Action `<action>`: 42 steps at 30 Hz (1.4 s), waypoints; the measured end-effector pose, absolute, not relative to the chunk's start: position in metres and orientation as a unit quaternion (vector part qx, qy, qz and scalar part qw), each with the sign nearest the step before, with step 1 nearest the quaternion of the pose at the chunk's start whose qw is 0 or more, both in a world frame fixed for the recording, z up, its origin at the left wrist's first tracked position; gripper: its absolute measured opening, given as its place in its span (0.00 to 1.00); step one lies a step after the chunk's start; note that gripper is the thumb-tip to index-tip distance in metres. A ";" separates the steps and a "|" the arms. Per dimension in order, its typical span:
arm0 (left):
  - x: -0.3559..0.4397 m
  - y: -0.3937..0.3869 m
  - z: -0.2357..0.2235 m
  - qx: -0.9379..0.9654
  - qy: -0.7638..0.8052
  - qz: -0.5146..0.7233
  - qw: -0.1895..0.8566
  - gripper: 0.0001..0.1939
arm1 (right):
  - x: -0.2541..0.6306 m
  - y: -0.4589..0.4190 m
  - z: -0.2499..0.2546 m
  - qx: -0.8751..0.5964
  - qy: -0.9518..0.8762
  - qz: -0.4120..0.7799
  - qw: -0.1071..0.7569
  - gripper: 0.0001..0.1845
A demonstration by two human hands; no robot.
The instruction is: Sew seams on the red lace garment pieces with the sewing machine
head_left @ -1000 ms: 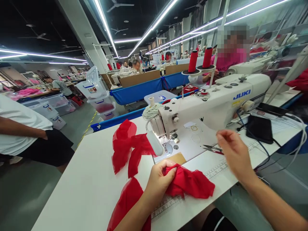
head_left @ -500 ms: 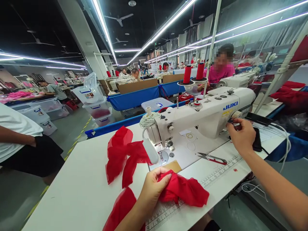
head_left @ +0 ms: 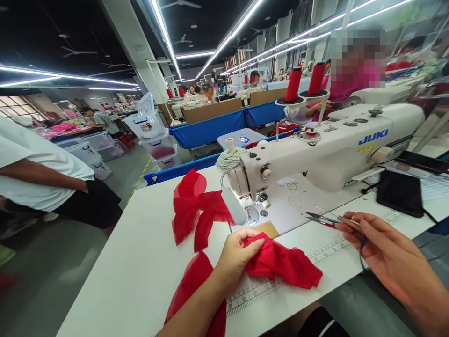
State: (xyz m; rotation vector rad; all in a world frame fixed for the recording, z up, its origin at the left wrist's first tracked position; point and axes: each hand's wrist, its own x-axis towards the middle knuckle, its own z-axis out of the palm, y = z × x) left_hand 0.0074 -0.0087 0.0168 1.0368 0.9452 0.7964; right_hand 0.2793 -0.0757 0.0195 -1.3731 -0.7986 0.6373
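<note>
Bunched red sheer fabric (head_left: 280, 260) is pinched between the thumb and fingers of my left hand (head_left: 242, 252), over the table's front edge. My right hand (head_left: 379, 238) is closed around slim metal tweezers (head_left: 345, 221), their points toward the left; a dark cord hangs below that hand. Thread snips (head_left: 319, 219) lie on the table just under the tweezers' tips, partly hidden. Behind both hands stands a white sewing machine (head_left: 329, 150), its needle area lit. More red fabric pieces (head_left: 189, 201) lie left of the needle, one of them reaching under a white rounded part (head_left: 234, 206).
A printed ruler strip (head_left: 252, 296) runs along the front of the white table (head_left: 122, 262). A black flat device (head_left: 400, 193) with a cable lies at right. Red thread cones (head_left: 293, 85) stand behind the machine. A person in a white shirt (head_left: 45, 164) stands at left; another sits beyond the machine.
My right hand has come from beside the machine's right end down to the snips, now with tweezers in it. My left hand keeps its grip on the red fabric. The view has shifted.
</note>
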 end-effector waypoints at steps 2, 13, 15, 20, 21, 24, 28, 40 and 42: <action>0.008 -0.010 0.019 0.454 0.427 0.363 0.693 0.23 | 0.264 -0.087 0.008 -0.573 -0.295 0.400 0.652 0.16; 0.007 -0.011 0.016 0.470 0.403 0.380 0.687 0.20 | 0.211 -0.097 -0.005 -0.528 -0.618 0.411 0.414 0.26; 0.007 -0.011 0.015 0.468 0.397 0.374 0.695 0.20 | 0.208 -0.095 -0.003 -0.536 -0.681 0.315 0.386 0.23; 0.007 -0.010 0.015 0.462 0.389 0.369 0.706 0.19 | 0.205 -0.092 0.008 -0.519 -0.744 0.214 0.363 0.17; 0.007 -0.010 0.015 0.461 0.388 0.369 0.708 0.19 | 0.203 -0.092 0.009 -0.520 -0.744 0.200 0.368 0.17; 0.008 -0.011 0.016 0.457 0.382 0.374 0.711 0.18 | 0.195 -0.087 0.006 -0.523 -0.761 0.125 0.363 0.19; 0.008 -0.011 0.017 0.453 0.381 0.376 0.713 0.20 | 0.184 -0.077 -0.009 -0.534 -0.780 -0.009 0.325 0.30; 0.008 -0.011 0.018 0.453 0.394 0.373 0.707 0.22 | 0.179 -0.071 -0.017 -0.533 -0.772 -0.039 0.344 0.29; 0.008 -0.011 0.018 0.455 0.392 0.375 0.707 0.21 | 0.180 -0.070 -0.014 -0.528 -0.778 -0.012 0.339 0.29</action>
